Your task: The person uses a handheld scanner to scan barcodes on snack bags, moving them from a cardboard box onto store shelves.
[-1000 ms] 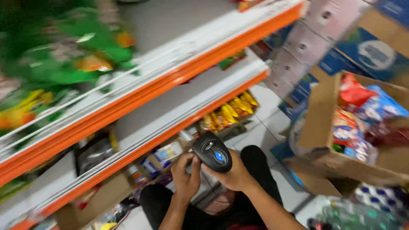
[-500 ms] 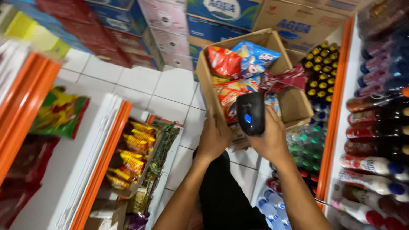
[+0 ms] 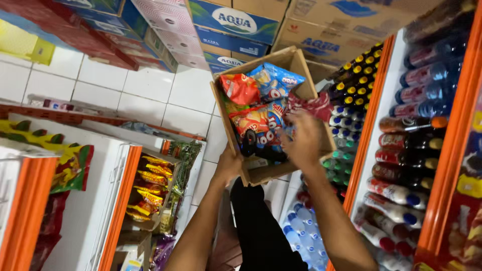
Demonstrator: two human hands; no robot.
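Hands on a cardboard box [image 3: 296, 65] of snack bags, seen from above in a shop aisle. Left hand [image 3: 228, 165] grips the box's near-left corner, fingers curled over the edge, thumb side hidden, so cannot tell how tight the pinch is. Right hand [image 3: 304, 138] is inside the box, motion-blurred, fingers loosely spread and pointing away from the person over the bags; cannot tell whether it holds anything. Dark object [image 3: 251, 145] lies in the box just left of the right fingers, between the 2 hands, too blurred to identify. Beyond the right fingertips: blue snack bag [image 3: 276, 80], red snack bag [image 3: 240, 88] to its left, orange-red bag [image 3: 251, 120] nearer the fingers, and a dark red bag [image 3: 316, 105] just right of the fingertips at the box's wall. Right of the right hand: orange-edged shelf [image 3: 374, 120] with rows of bottles [image 3: 406, 150], caps toward the camera. Left of the left hand: white tile floor [image 3: 140, 100], and lower shelf with yellow packets [image 3: 148, 185]. Beyond the box: stacked cartons [image 3: 236, 20]. Person's dark trousers [image 3: 256, 226] show below the wrists.
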